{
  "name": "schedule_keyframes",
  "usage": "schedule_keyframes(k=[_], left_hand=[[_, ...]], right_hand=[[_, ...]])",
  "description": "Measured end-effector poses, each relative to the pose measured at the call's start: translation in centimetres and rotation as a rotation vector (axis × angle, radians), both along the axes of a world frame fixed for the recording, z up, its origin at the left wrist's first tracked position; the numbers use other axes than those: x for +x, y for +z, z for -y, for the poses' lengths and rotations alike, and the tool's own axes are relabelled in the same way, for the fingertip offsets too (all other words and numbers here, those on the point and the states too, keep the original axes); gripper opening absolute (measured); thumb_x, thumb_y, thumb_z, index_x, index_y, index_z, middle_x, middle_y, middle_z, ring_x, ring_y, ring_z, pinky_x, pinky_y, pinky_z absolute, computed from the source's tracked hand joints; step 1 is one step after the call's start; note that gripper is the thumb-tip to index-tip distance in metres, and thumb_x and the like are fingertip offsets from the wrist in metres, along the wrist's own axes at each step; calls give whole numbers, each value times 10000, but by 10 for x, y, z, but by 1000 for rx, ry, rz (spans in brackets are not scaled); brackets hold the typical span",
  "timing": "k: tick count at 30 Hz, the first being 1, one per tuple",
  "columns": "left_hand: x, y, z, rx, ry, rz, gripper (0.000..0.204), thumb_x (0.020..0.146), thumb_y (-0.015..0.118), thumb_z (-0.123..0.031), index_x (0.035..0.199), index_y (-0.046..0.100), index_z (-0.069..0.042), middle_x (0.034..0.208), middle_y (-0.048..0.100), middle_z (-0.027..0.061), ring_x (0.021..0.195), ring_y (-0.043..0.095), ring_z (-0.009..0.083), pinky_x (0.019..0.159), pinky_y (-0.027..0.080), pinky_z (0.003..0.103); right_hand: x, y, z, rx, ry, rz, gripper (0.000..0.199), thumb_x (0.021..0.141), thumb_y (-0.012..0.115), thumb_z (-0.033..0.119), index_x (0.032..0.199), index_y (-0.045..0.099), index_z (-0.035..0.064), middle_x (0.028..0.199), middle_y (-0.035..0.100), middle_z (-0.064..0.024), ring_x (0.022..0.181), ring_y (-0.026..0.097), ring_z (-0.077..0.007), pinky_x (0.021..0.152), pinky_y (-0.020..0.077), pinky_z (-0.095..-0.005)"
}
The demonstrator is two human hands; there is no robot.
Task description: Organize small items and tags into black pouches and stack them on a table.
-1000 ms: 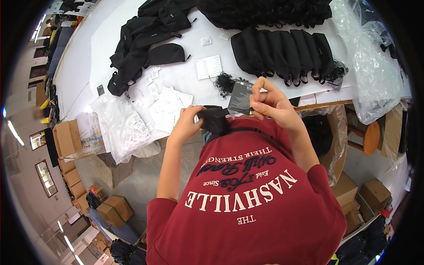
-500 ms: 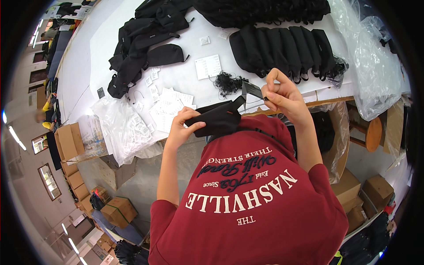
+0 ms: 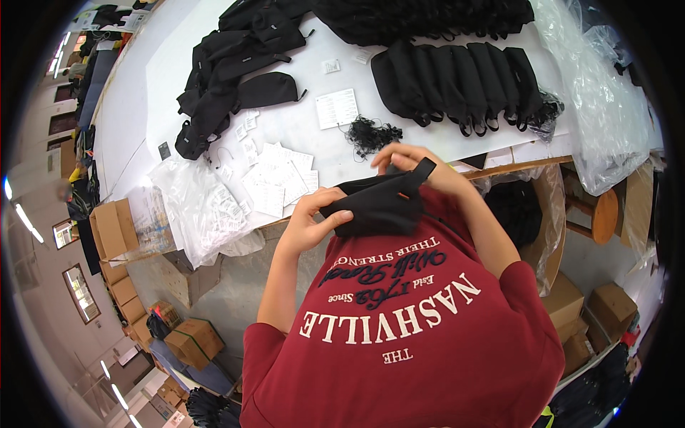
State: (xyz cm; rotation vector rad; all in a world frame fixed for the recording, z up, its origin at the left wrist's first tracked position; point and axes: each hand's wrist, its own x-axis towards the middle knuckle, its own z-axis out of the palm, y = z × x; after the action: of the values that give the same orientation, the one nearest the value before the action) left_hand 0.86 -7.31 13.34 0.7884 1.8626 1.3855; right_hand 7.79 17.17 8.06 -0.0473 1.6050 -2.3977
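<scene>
A black fabric pouch [image 3: 378,208] with a small orange tab is held in front of my chest. My left hand [image 3: 317,220] is closed on its left end, thumb on the front face. A short black strap [image 3: 422,171] stands up at the pouch's upper right corner. Just behind that strap my right hand [image 3: 421,162] bends over the pouch's top edge, fingers curled. Its fingertips are hidden, and so is whatever they hold. Beyond the pouch lie a tangle of black cords [image 3: 372,135] and a white printed sheet [image 3: 337,109].
On the white table [image 3: 285,128] lie black pouches in a row [image 3: 457,82] and a loose heap [image 3: 250,53]. White label sheets [image 3: 278,178] and a clear plastic bag of labels [image 3: 203,207] are near its front edge. Plastic wrap [image 3: 599,93] hangs at right; cardboard boxes [image 3: 193,342] stand below.
My right hand has come down and left to the pouch's top edge; the dark tag it held is out of sight. The pouch has shifted slightly right and tilted.
</scene>
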Motion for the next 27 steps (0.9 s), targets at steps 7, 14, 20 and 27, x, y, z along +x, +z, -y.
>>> schedule_keyframes(k=[7,14,20,27], left_hand=[[10,4,-4,-66,113,-61,167,796,634,-141,831,571,9,775,570,69,747,491,173,707,383,271],[3,-10,-1,-47,312,-119,135,802,636,-76,862,553,12,757,532,11,708,477,74,646,384,207],[-6,-30,13,-138,258,97,173,831,640,-116,922,581,18,796,562,-11,747,490,49,671,376,182],[-7,-20,4,-274,199,185,164,818,656,-132,848,596,18,738,553,-23,692,469,41,623,375,190]], right_hand=[[14,-17,18,274,-329,20,172,873,443,77,893,588,-13,736,573,-17,728,507,-72,652,413,-231],[9,-5,-31,-74,-126,147,670,929,156,587,898,528,31,483,297,47,397,219,-48,411,199,-201],[37,24,-65,-252,-11,-24,486,796,604,265,1188,398,65,756,413,5,580,382,-64,544,352,-189],[50,27,-102,352,18,226,465,715,597,14,1134,404,74,850,570,-36,768,534,-90,728,417,-236]])
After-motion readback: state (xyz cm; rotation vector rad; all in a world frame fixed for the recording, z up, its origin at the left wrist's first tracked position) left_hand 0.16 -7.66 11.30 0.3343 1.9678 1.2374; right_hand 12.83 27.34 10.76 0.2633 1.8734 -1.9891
